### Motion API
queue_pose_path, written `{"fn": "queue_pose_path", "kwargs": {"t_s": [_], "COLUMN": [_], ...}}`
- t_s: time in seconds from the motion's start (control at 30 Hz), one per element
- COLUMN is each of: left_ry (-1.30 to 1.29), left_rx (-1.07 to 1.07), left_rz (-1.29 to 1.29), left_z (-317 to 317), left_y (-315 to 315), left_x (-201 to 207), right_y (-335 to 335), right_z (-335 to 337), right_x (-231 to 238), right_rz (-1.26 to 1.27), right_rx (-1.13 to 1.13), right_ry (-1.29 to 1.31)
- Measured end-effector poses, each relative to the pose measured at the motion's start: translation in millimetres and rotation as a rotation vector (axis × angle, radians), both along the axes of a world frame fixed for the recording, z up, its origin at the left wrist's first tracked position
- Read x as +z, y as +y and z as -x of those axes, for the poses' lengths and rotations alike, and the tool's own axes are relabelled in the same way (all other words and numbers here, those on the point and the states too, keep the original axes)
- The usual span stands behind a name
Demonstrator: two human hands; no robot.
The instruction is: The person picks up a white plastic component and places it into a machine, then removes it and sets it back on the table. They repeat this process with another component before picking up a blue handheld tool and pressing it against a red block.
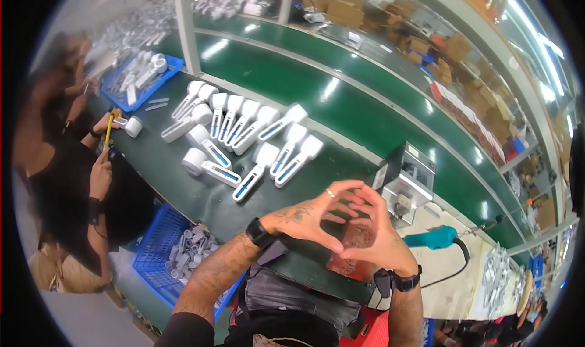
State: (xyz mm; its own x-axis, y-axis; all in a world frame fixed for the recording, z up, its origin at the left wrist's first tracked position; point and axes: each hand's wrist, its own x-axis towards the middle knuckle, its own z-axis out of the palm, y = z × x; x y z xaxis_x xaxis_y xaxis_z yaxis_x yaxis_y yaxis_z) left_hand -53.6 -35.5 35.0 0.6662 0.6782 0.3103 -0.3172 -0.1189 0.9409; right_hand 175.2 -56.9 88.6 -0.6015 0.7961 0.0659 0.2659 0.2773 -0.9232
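Observation:
My left hand point(308, 221) and my right hand point(382, 240) are raised over the near side of the green table, fingers curved and tips meeting. Thumbs touch below, so the two hands frame a heart-like gap. Neither holds anything. Beneath them lies a red tray point(347, 268) whose small contents are too fine to make out. Just past my left hand, several white round-headed devices with long handles and blue strips point(248, 182) lie in loose rows. Near my right hand sit a teal power screwdriver point(434, 237) with a black cord and a metal box-shaped machine point(407, 179).
A blue basket point(149, 249) of grey parts stands below the table's left edge. Farther left, a co-worker's hand point(100, 173) holds a yellow tool near a white device. A blue tray point(125, 105) holds more devices. A green conveyor point(304, 82) runs behind the table.

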Motion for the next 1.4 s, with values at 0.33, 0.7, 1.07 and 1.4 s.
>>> {"fn": "queue_pose_path", "kwargs": {"t_s": [0.33,0.7,1.07,1.4], "left_ry": [0.009,-0.005,0.066,0.254], "left_rx": [-0.138,-0.214,0.149,0.294], "left_rz": [0.083,0.016,0.181,0.032], "left_z": [-20,-48,-57,-66], "left_y": [15,30,57,45], "left_x": [6,23,-66,-63], "right_y": [1,-11,-60,-114], "right_z": [-17,-30,-36,-121], "right_x": [-6,-5,58,69], "right_rz": [0.084,0.021,-0.15,-0.027], "right_rx": [-0.107,-0.165,-0.094,0.491], "right_ry": [0.16,0.062,0.175,0.685]}}
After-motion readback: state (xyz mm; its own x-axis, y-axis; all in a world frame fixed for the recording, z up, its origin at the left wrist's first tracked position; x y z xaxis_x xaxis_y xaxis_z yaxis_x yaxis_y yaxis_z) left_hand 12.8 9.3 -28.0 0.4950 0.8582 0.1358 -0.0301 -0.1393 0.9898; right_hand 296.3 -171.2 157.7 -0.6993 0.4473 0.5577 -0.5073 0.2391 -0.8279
